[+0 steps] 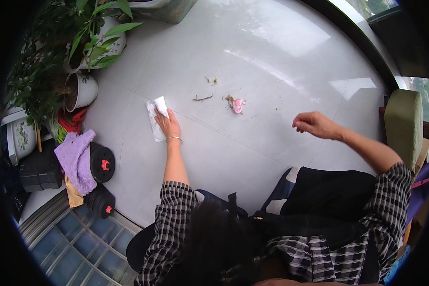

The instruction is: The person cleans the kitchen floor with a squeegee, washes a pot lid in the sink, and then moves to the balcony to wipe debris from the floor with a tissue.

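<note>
My left hand (168, 123), with a silver bangle at the wrist, lies on the floor over a folded white paper tissue (153, 123). A bunched part of the tissue sticks up between the fingers and thumb. Some way to the right, my right hand (316, 124) hovers over the floor, fingers loosely curled, nothing visible in it. Between the hands lies a pink, round, shell-like piece (238, 105) beside a clump of brown debris (230, 99). A thin dark twig (203, 97) and small withered yellow-green plant bits (215, 80) lie farther up. Dark specks are scattered around them.
Potted plants in white pots (81, 92) line the left side. Below them are a lilac cloth (77, 161) and black dumbbells (102, 162) with red nuts. A glazed lattice door panel (85, 243) is at lower left. A green cushion (403, 125) stands at right.
</note>
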Motion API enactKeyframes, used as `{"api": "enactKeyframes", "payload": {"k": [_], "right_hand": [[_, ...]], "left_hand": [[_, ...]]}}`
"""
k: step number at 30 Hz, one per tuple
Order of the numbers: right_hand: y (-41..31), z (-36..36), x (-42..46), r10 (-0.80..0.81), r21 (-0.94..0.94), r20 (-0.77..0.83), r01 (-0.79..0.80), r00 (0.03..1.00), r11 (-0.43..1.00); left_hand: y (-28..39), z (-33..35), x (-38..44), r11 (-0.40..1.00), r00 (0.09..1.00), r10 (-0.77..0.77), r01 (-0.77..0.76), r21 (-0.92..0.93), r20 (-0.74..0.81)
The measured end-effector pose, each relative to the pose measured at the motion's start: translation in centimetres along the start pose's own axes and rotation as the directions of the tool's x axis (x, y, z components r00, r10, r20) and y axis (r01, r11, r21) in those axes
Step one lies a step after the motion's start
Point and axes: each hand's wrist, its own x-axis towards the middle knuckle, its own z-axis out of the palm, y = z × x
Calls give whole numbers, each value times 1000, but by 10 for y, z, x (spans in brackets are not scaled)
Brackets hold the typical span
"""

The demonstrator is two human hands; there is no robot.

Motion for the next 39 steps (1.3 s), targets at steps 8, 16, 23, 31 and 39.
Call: {"api": "enactKeyframes", "payload": {"k": [8,16,23,31,39], "right_hand": [[10,27,-35,153,513,-64,-99,986,853],[0,31,-37,136,464,-37,-103,990,880],[0,26,-21,53,364,-109,-10,993,931],[-44,-43,56,-283,44,-449,337,848,940],[-59,21,117,-415,360,-109,425,903,831]], "left_hand": [[123,78,29,948,976,212,-193,-254,47],[145,99,9,910,783,413,-339,-238,464],[153,78,-13,927,718,269,-13,-374,642],[287,8,33,769,542,340,309,-559,768],[282,10,30,901,474,432,-177,-397,767]]}}
